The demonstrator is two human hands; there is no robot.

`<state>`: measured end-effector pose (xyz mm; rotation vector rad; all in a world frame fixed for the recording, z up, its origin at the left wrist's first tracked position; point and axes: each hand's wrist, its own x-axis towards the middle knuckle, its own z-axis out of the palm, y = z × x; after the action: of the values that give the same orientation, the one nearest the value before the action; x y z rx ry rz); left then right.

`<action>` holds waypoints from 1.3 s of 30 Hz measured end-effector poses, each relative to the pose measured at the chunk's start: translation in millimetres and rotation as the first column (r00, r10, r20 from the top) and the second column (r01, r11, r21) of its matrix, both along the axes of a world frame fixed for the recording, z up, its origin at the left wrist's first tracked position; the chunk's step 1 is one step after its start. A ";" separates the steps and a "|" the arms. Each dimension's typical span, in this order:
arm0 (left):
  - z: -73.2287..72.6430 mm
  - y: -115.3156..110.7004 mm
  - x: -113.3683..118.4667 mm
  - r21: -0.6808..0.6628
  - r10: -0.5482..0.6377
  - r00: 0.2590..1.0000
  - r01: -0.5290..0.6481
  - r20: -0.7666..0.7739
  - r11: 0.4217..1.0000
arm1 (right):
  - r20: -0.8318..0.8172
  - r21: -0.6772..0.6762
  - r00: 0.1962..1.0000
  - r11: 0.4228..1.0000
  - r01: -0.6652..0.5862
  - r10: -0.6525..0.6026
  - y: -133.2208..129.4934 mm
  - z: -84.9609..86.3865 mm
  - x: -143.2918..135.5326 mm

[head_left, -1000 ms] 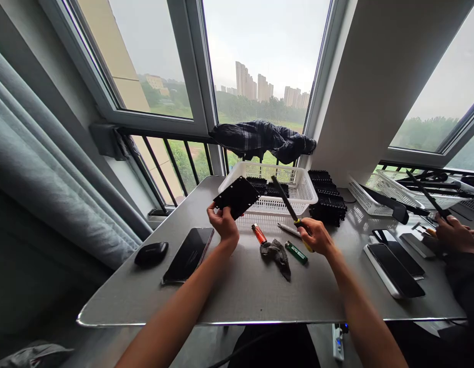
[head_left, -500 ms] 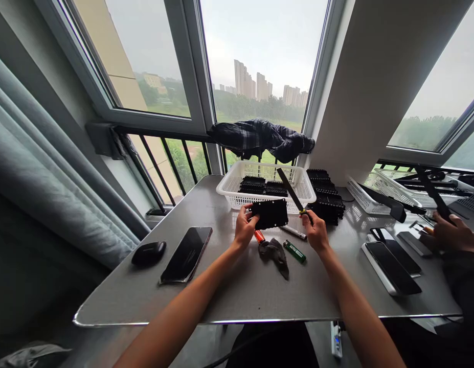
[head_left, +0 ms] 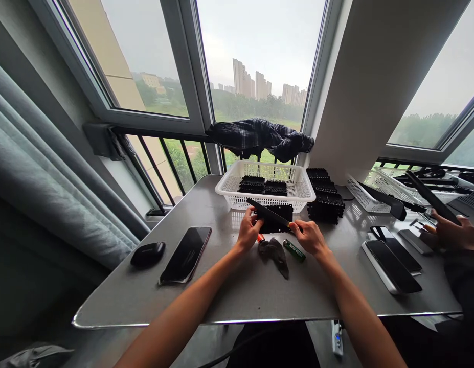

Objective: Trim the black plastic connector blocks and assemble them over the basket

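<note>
My left hand grips a thin black plastic plate with notched edges by its left end, above the table. A flat file with a dark blade lies slantwise across the plate's face. Its handle is closed in my right hand, and the blade tip reaches up beside my left fingers. Below the hands lie a crumpled dark cloth, a small orange-red piece and a green printed cylinder.
Behind the plate stands a white basket holding black plates. Black parts are stacked beside it. A phone and black case lie left; more phones lie right, near another person's hand with a long black part.
My right hand has swung the file down and left, from upright beside the plate to lying across it. The plate has shifted slightly right and down. The other person's long part has tilted.
</note>
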<state>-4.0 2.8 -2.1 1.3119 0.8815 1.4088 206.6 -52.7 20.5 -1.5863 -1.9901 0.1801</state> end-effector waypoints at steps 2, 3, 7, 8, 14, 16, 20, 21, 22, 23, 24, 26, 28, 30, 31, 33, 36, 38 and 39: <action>-0.3 0.4 0.0 0.012 -0.011 1.000 0.011 -0.009 1.000 | 0.026 0.001 1.000 1.000 0.004 -0.004 -0.1 -0.7 -1.2; -0.2 0.3 0.1 0.021 -0.015 1.000 0.016 -0.014 1.000 | 0.037 0.005 0.999 1.000 0.005 -0.005 -0.1 -1.0 -1.9; 0.2 -0.9 0.4 0.040 -0.018 0.999 0.019 -0.028 0.999 | 0.067 0.007 0.998 1.000 0.004 -0.005 0.2 -0.6 -1.0; 0.2 -0.8 0.2 0.038 -0.012 0.999 0.014 -0.035 0.999 | 0.067 0.006 0.998 1.000 0.011 -0.011 0.6 -0.1 1.0; -1.7 4.7 -3.7 0.039 0.056 0.997 -0.054 -0.050 0.998 | -0.007 0.036 0.993 0.992 0.121 -0.121 3.3 3.4 13.0; -2.8 6.3 -4.3 0.042 0.056 0.997 -0.054 -0.049 0.998 | -0.019 0.029 0.996 0.995 0.093 -0.092 2.6 2.0 8.1; -4.7 6.7 -3.4 0.045 0.032 0.999 -0.031 -0.038 0.999 | 0.024 -0.035 0.999 0.999 0.022 -0.021 -0.3 -3.0 -7.5; -4.9 6.5 -3.2 0.044 0.028 0.999 -0.026 -0.035 0.999 | 0.034 -0.046 0.999 0.999 0.021 -0.020 -0.5 -3.6 -8.8; -4.9 6.3 -3.2 0.040 0.023 0.999 -0.022 -0.034 0.999 | 0.037 -0.050 0.999 0.998 0.026 -0.024 -0.3 -3.8 -8.4; -4.8 6.2 -3.4 0.036 0.020 0.999 -0.019 -0.037 0.999 | 0.033 -0.048 0.999 0.998 0.037 -0.035 0.2 -3.5 -6.5; -4.6 6.1 -3.7 0.033 0.021 0.999 -0.020 -0.043 0.999 | 0.025 -0.042 0.998 0.998 0.052 -0.051 1.0 -3.0 -3.5; -3.8 6.2 -4.7 0.034 0.037 0.998 -0.035 -0.058 0.999 | 0.004 -0.034 0.996 0.995 0.092 -0.092 2.5 -1.9 2.6; -2.8 6.3 -5.5 0.038 0.057 0.996 -0.054 -0.063 0.998 | -0.008 -0.027 0.993 0.993 0.113 -0.114 3.1 -1.8 4.8; -2.1 6.2 -5.6 0.040 0.054 0.996 -0.051 -0.064 0.998 | 0.001 -0.020 0.996 0.995 0.093 -0.093 2.4 -3.3 1.0; -1.8 6.1 -5.4 0.042 0.046 0.997 -0.043 -0.063 0.998 | 0.013 -0.018 0.997 0.997 0.075 -0.074 1.7 -4.4 -2.3; -1.4 5.7 -4.9 0.049 0.031 0.998 -0.028 -0.063 0.998 | 0.043 -0.018 0.998 0.999 0.050 -0.049 0.5 -6.5 -8.6; -0.4 5.2 -4.7 0.051 0.035 0.997 -0.032 -0.066 0.998 | 0.057 -0.024 0.997 0.998 0.062 -0.060 0.6 -6.8 -8.4; 0.9 5.1 -5.3 0.039 0.050 0.997 -0.048 -0.063 0.998 | 0.031 -0.018 0.995 0.995 0.096 -0.095 2.0 -5.0 -1.8; 1.7 5.1 -5.6 0.035 0.061 0.996 -0.059 -0.059 0.998 | 0.013 -0.014 0.993 0.993 0.116 -0.115 2.7 -4.0 1.6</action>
<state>-9.7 7.8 -0.4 1.3695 0.9480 1.4418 208.2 -50.1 16.5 -1.7105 -1.9037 0.1408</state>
